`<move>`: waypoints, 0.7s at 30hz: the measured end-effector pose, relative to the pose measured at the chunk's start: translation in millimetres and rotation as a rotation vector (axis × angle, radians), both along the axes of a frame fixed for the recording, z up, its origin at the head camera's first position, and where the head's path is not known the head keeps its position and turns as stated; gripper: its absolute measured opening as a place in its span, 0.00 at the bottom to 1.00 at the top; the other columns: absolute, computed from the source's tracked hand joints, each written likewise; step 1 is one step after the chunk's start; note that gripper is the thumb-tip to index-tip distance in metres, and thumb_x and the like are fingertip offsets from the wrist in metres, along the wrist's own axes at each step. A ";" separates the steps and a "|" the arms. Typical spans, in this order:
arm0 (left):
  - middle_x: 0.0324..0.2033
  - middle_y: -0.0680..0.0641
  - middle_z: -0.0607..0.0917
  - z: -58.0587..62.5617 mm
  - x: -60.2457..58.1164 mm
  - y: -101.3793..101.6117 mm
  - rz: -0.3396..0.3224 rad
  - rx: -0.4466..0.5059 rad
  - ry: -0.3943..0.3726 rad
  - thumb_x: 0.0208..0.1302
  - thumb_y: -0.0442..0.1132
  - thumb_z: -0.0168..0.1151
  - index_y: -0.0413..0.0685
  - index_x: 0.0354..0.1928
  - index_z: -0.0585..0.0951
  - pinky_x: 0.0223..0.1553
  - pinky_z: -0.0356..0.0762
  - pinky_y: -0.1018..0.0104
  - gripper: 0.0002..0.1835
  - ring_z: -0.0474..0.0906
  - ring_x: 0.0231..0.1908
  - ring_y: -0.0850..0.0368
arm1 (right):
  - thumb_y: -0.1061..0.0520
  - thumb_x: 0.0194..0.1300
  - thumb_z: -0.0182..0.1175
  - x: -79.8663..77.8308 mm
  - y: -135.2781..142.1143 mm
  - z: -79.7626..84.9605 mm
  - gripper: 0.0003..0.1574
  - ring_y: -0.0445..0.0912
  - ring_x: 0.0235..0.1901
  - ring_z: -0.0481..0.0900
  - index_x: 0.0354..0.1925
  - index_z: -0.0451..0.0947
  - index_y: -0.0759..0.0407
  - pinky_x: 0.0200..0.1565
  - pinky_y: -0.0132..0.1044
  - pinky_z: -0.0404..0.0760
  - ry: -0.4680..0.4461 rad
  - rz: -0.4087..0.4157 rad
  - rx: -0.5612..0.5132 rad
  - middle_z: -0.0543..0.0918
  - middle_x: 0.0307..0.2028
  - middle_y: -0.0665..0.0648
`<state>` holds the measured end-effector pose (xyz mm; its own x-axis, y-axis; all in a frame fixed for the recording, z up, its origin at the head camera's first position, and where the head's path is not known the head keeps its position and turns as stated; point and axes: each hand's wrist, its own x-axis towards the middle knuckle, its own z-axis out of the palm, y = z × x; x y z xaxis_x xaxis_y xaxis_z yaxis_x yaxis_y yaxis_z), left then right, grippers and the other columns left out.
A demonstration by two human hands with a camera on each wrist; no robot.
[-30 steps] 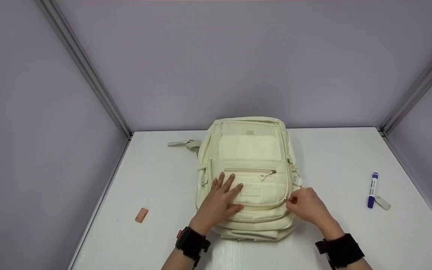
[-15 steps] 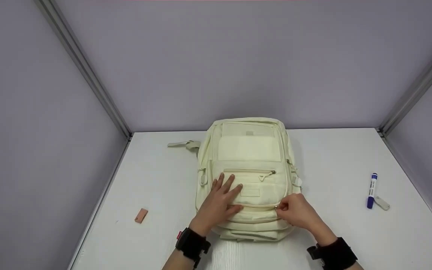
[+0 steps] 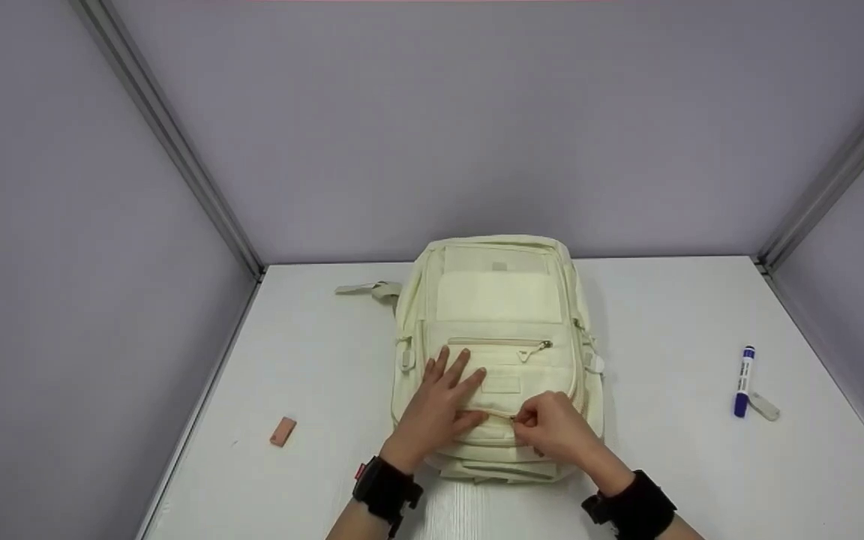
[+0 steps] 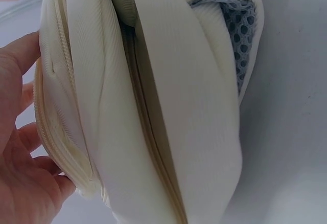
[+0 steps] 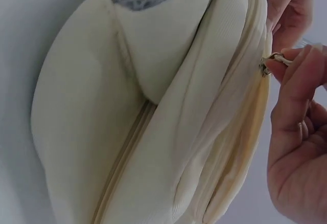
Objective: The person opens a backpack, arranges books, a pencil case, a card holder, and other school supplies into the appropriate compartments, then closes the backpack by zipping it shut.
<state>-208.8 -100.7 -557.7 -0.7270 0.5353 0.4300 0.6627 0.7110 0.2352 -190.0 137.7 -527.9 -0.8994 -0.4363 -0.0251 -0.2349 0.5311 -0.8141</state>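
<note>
A cream backpack (image 3: pixel 499 296) lies on the white table with its front pockets facing up. My left hand (image 3: pixel 433 416) rests on the lower front pocket, fingers spread. With thumb and fingertips, my right hand (image 3: pixel 558 431) pinches the zipper pull (image 5: pixel 280 59) of the curved front-pocket zipper, close to the left thumb. In the right wrist view, the zipper edges (image 5: pixel 240 157) stand apart behind the slider. A second, straight zipper (image 3: pixel 496 342) crosses the pocket above the hands, its triangular pull (image 3: pixel 529 352) hanging loose.
To the right lie a blue-and-white marker (image 3: pixel 745 381) and a small light-grey oblong item (image 3: pixel 765 406), close together. A small pink block (image 3: pixel 283 431) lies on the left. A strap (image 3: pixel 368 289) sticks out from the bag's left side. Grey panels (image 3: pixel 477 135) enclose the table.
My right hand has moved left along the curved zipper with the pull, from the pocket's right corner to near the middle. The left hand has stayed in place.
</note>
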 end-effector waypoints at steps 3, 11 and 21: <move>0.69 0.35 0.64 -1.6 0.1 0.2 0.011 -0.014 0.023 0.59 0.58 0.67 0.49 0.67 0.74 0.64 0.57 0.38 0.37 0.53 0.69 0.30 | 0.66 0.60 0.60 -0.4 -9.7 0.8 0.07 0.38 0.11 0.75 0.30 0.85 0.65 0.15 0.32 0.74 -0.008 0.010 -0.013 0.81 0.17 0.48; 0.67 0.37 0.69 -0.9 1.5 6.0 0.028 -0.055 0.088 0.56 0.61 0.68 0.47 0.64 0.76 0.63 0.57 0.36 0.38 0.56 0.68 0.30 | 0.67 0.60 0.60 1.0 -23.7 2.3 0.07 0.38 0.11 0.75 0.29 0.84 0.65 0.15 0.31 0.73 0.007 0.016 -0.028 0.80 0.16 0.48; 0.45 0.51 0.80 4.4 5.2 22.4 -0.131 0.000 0.235 0.57 0.46 0.74 0.52 0.32 0.83 0.66 0.60 0.47 0.10 0.72 0.57 0.50 | 0.62 0.64 0.60 1.5 -20.4 4.4 0.15 0.37 0.09 0.71 0.20 0.80 0.58 0.15 0.30 0.70 -0.043 0.009 -0.032 0.74 0.10 0.44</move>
